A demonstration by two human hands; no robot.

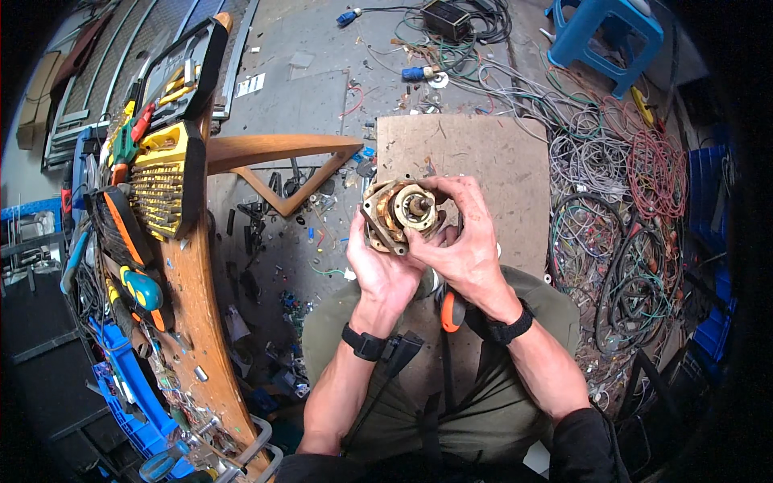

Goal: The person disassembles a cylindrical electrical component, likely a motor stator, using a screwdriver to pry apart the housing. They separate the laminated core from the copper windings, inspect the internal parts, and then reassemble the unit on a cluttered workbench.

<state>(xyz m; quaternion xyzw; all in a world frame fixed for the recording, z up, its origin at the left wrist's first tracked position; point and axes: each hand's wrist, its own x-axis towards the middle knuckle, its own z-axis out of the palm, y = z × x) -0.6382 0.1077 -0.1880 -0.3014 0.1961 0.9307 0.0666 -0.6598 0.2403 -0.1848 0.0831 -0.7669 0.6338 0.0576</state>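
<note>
Between my hands is a dirty electric motor (pixel 394 219), with a squarish metal end plate, copper-coloured windings and a round bearing with a shaft stub facing up. My left hand (pixel 378 270) cups it from below and the left side, its fingers mostly hidden behind the motor. My right hand (pixel 463 241) grips the right side, thumb on the front near the bearing and fingers curled over the top edge. Below my right wrist, an orange and black tool handle (pixel 453 311) shows against my lap. A black strap circles each wrist.
A flat cardboard sheet (pixel 499 177) lies on the floor ahead. At left stands a wooden bench (pixel 193 314) bearing a yellow bit case (pixel 165 181), pliers and a blue tray (pixel 133 394). Tangled wires (pixel 620 193) heap at right, near a blue stool (pixel 604 36). Small scraps litter the floor.
</note>
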